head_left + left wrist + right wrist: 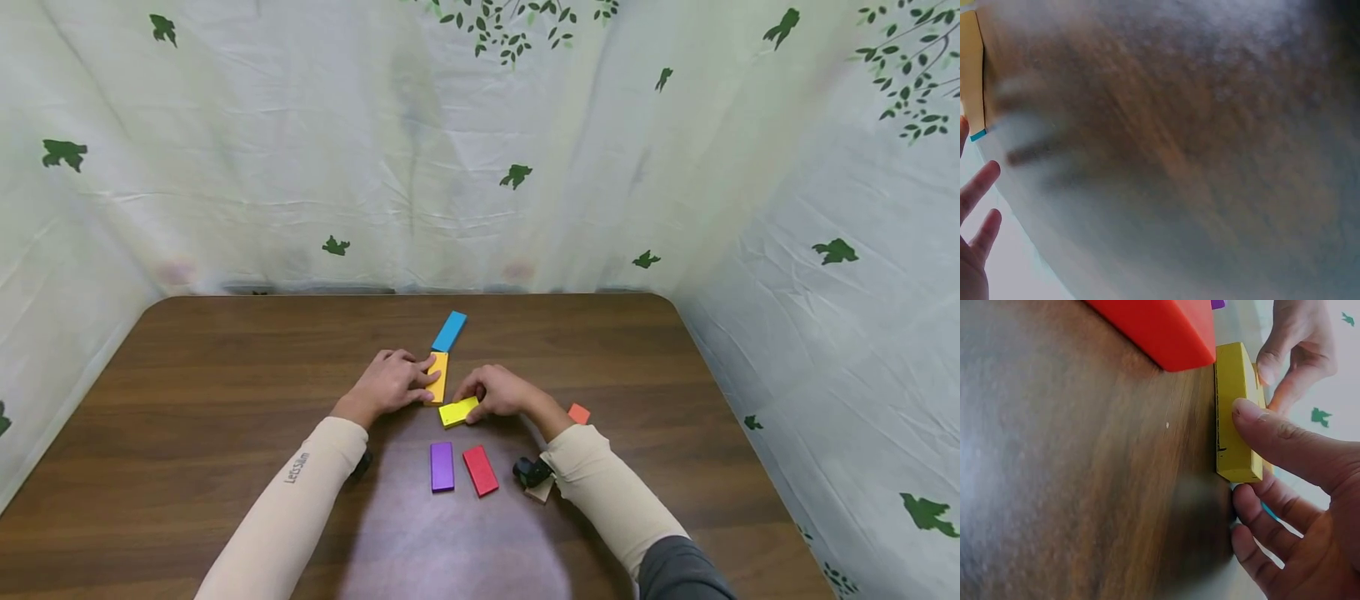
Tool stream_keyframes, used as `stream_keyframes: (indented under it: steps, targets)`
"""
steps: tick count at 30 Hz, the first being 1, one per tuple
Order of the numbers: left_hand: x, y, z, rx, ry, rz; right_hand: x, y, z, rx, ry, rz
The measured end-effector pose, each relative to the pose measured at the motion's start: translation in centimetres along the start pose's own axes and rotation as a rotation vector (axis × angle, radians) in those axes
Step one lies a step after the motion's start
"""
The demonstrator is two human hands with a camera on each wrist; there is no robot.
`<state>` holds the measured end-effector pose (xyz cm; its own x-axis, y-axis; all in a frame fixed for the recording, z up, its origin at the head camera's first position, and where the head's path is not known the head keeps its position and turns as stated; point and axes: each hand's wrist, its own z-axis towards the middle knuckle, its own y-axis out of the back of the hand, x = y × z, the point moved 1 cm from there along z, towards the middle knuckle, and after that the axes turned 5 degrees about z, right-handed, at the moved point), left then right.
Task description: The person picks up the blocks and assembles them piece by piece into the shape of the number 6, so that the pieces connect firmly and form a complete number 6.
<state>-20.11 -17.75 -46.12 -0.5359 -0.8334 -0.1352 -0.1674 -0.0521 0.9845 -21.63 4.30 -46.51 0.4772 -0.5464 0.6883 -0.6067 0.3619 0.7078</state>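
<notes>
Two cream sleeves (292,508) come nearest in the head view, stretched over a brown wooden surface (225,433). The left hand (388,383) has its fingers spread apart, touching an amber block (438,393). At that block's far end lies a blue block (450,331), set at a slant. The right hand (504,392) has thumb and fingers clamped on a yellow block (456,412), right by the amber block's near end; whether those two touch, I cannot tell. Closer in lie a purple block (442,467) and a red block (480,472), side by side but apart. A beige block (539,492) peeks out from under the dark wrist camera (528,472), and an orange block (578,413) shows beyond the right arm.

In the left wrist view, the amber block sits cut off at the left edge, the spread fingers below it.

In the right wrist view, the thumb presses the yellow block's side, and the red block looms nearby
</notes>
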Motion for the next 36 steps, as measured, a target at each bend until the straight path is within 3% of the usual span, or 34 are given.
stream_keyframes:
  steps: [36]
  targets:
    - [-0.07,0.14,0.17,0.012,0.007,-0.008,0.49,-0.62,0.56,-0.045,-0.053,0.080]
